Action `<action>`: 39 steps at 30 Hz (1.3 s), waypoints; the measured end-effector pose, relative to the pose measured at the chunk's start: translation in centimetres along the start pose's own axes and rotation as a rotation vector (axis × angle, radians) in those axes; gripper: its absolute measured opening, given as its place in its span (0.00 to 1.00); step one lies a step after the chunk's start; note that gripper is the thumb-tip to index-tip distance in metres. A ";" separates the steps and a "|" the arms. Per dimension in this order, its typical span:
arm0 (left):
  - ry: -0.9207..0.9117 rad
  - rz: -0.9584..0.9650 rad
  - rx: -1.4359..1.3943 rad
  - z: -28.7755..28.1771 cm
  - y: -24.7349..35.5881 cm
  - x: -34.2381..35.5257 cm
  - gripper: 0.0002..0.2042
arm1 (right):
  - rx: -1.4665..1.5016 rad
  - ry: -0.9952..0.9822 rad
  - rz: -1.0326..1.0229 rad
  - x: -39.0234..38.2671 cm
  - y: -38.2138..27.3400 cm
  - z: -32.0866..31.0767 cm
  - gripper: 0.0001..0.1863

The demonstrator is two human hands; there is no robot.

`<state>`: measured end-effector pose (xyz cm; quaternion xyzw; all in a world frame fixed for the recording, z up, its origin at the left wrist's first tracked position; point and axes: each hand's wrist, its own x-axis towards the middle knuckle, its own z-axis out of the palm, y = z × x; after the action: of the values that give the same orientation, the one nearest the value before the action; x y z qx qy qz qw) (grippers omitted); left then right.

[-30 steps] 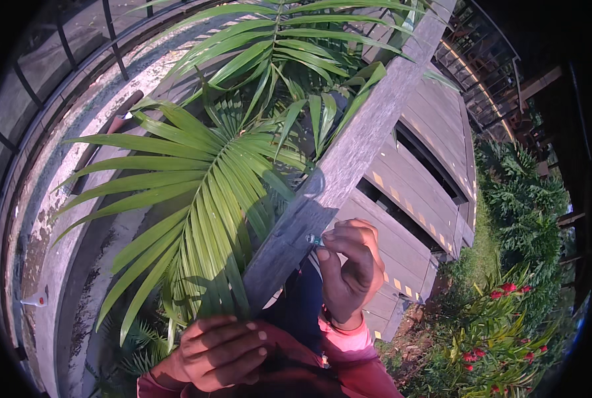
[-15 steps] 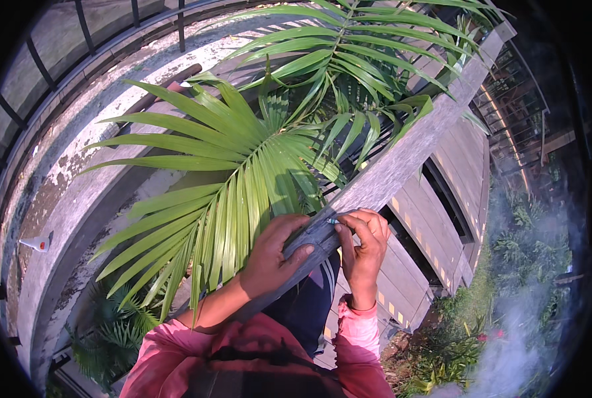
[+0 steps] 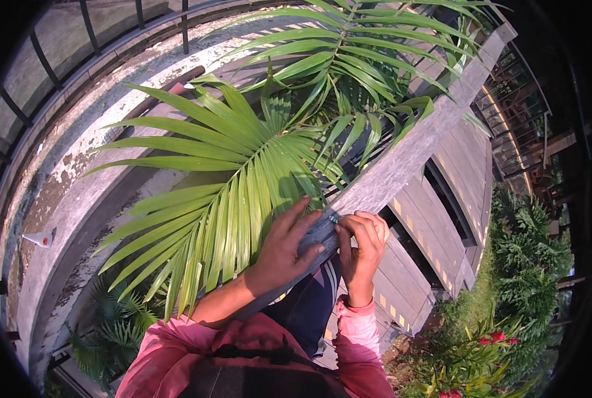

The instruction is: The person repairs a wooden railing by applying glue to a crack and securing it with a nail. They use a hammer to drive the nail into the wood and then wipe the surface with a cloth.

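A weathered grey wooden rail (image 3: 408, 149) runs diagonally from my lap toward the far right, with a darker top surface at its near end. My left hand (image 3: 276, 259) lies at the left side of this dark end, fingers spread and holding nothing. On the opposite side, my right hand (image 3: 363, 247) is closed, thumb and fingertips pinched at the rail. A tiny bluish-silver piece (image 3: 333, 219) shows at those fingertips; its kind is too small to tell. Right behind my left hand spreads a large green palm frond (image 3: 243, 172).
A white, cone-tipped container with a red spot (image 3: 38, 239) sits on the curved ledge at left. Dark metal fence bars (image 3: 44, 61) line the far left. Boards with yellow marks (image 3: 408, 265) lie beyond the rail at right, beside shrubs with red flowers (image 3: 497, 337).
My left fingers have lifted off the rail and spread apart. My right hand stays pinched at almost the same spot. The whitish smoke over the plants at lower right has gone.
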<state>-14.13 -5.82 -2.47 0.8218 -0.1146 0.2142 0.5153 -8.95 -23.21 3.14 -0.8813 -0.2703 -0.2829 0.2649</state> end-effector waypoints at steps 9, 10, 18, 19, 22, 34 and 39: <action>-0.118 0.106 0.293 -1.1 0.5 -0.8 0.39 | -0.091 -0.009 -0.068 -1.1 -0.5 0.5 0.15; -0.142 0.099 0.320 -1.1 0.6 -1.0 0.40 | -0.093 -0.023 -0.063 -1.1 -0.6 0.4 0.15; -0.146 0.071 0.267 -0.7 0.3 -1.7 0.40 | -0.072 -0.077 -0.042 -1.6 -1.3 0.0 0.15; -0.148 0.063 0.257 -0.8 0.3 -1.7 0.41 | -0.069 -0.076 -0.041 -1.6 -1.3 0.0 0.16; -0.137 0.061 0.243 -1.0 0.2 -1.6 0.41 | -0.013 -0.050 -0.012 -1.6 -1.2 0.0 0.16; -0.285 0.163 0.621 -1.1 0.7 1.0 0.43 | 0.125 0.187 0.199 -3.4 -0.7 -0.5 0.11; -0.308 0.041 0.537 -1.0 0.4 -0.3 0.44 | 0.102 0.180 0.194 -3.8 -0.8 -1.4 0.10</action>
<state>-14.76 -5.15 -1.90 0.9489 -0.1474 0.1200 0.2519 -12.60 -24.76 1.96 -0.8597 -0.1731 -0.3197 0.3588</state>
